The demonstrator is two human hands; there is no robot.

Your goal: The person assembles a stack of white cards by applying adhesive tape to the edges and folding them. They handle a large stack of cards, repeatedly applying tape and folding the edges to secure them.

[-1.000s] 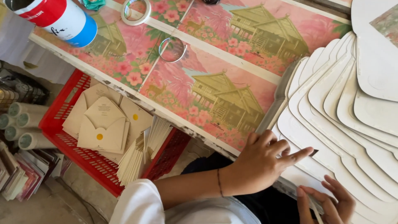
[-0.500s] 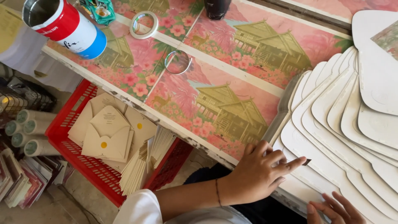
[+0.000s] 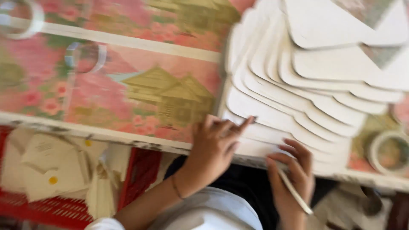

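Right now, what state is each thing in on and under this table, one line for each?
Left hand: flat on the white sheets, fingers spread.
Right hand: holding a thin white stick.
White card sheets: fanned, overlapping, face down.
Red crate: open, holding cream cutouts.
Tape roll: lying flat.
Clear ring: lying flat.

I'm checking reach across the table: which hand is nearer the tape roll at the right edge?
Right. The right hand, holding a thin stick, sits just left of the tape roll; the left hand lies farther left.
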